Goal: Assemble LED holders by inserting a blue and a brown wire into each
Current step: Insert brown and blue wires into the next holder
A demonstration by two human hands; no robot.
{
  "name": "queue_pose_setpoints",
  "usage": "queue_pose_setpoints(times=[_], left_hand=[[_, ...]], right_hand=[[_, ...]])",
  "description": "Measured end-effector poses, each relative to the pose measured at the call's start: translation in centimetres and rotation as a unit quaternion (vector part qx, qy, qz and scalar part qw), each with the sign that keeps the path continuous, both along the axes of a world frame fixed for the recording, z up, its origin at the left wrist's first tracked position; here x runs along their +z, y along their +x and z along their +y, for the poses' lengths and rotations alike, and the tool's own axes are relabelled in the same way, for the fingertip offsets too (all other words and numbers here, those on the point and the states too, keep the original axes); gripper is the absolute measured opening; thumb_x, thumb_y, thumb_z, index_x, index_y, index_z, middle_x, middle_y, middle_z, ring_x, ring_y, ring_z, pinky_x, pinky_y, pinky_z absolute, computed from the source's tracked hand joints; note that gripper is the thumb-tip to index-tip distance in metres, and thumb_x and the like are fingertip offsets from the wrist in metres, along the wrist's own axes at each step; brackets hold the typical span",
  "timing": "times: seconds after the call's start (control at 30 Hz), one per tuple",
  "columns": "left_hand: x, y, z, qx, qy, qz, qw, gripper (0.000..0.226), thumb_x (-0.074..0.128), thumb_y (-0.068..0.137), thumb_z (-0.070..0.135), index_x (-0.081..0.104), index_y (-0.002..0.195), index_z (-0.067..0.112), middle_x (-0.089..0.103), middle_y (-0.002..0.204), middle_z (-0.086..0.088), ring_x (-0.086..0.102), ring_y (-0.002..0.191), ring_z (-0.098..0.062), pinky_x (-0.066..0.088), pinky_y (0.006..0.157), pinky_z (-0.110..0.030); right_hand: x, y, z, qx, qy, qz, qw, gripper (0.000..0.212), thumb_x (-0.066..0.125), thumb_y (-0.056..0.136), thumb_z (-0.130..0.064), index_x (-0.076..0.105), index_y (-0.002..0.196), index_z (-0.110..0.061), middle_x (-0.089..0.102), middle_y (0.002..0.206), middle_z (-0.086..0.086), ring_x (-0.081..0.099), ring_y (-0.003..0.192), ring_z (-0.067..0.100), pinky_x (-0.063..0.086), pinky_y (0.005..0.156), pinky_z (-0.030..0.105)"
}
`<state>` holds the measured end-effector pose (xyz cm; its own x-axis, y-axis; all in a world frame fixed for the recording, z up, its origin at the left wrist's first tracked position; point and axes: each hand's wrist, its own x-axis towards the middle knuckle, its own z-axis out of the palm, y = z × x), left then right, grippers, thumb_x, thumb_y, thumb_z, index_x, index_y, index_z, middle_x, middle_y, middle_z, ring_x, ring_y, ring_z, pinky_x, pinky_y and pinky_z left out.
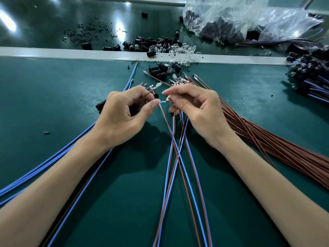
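My left hand (124,114) pinches a small black LED holder (156,95) with a clear LED tip between thumb and fingers; a brown wire runs from it. My right hand (194,107) pinches the metal terminal of a blue wire (163,102), its tip just right of my left thumb. Several blue and brown wires (178,157) cross on the green mat below my hands. A second black holder (100,106) peeks out behind my left hand.
A bundle of brown wires (276,145) fans out to the right, and loose blue wires (53,163) lie to the left. Black holders and clear LEDs (165,49) are piled along the grey strip (53,53). Plastic bags (231,18) sit at the back right; finished assemblies (309,73) lie at the far right.
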<state>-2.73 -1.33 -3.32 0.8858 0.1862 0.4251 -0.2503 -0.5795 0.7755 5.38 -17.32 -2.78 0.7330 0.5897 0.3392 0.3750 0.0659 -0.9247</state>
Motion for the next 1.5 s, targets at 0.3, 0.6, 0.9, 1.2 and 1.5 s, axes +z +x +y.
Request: queue_pose_setpoints(times=[0.3,0.6,0.9,1.2,1.5], left_hand=[[-0.08,0.16,-0.02,0.002,-0.007,0.000,1.000,0.020,0.059,0.086,0.022,0.061,0.079,0.004,0.054,0.058,-0.014,0.043,0.050,-0.023,0.035,0.048,-0.026],[-0.15,0.24,0.05,-0.016,0.022,0.006,1.000,0.015,0.060,0.087,0.022,0.062,0.080,0.009,0.051,0.056,-0.012,0.039,0.048,-0.015,0.033,0.048,-0.022],[-0.17,0.28,0.03,-0.025,0.028,-0.007,0.999,0.012,0.061,0.086,0.019,0.062,0.078,0.010,0.053,0.057,-0.017,0.045,0.051,-0.027,0.037,0.050,-0.035],[-0.28,0.31,0.10,-0.022,0.033,-0.011,0.999,0.014,0.061,0.086,0.020,0.062,0.078,0.008,0.054,0.058,-0.018,0.046,0.052,-0.027,0.039,0.051,-0.037],[-0.22,0.29,0.11,-0.024,0.036,-0.011,0.999,0.016,0.061,0.086,0.020,0.063,0.078,0.007,0.054,0.057,-0.014,0.045,0.051,-0.024,0.039,0.050,-0.035]], right_hand=[[-0.07,-0.05,-0.05,0.005,-0.031,0.005,1.000,0.015,0.068,0.085,-0.003,0.067,0.086,-0.017,0.064,0.066,-0.012,0.062,0.060,0.001,0.049,0.063,0.013],[-0.09,-0.01,-0.06,0.011,-0.009,0.014,1.000,0.016,0.067,0.085,0.000,0.067,0.086,-0.016,0.065,0.069,-0.013,0.063,0.062,0.001,0.049,0.064,0.013],[-0.16,0.26,-0.11,0.017,0.018,0.048,0.999,0.021,0.067,0.084,0.002,0.070,0.093,-0.016,0.070,0.071,-0.013,0.064,0.067,-0.001,0.049,0.068,0.012],[-0.19,0.34,-0.24,0.026,0.025,0.070,0.997,0.017,0.071,0.079,-0.002,0.072,0.087,-0.016,0.071,0.072,-0.012,0.065,0.069,-0.001,0.050,0.068,0.014],[-0.32,0.49,-0.24,0.028,0.025,0.066,0.997,0.018,0.074,0.077,-0.004,0.071,0.086,-0.020,0.071,0.075,-0.012,0.065,0.073,0.003,0.051,0.071,0.018]])
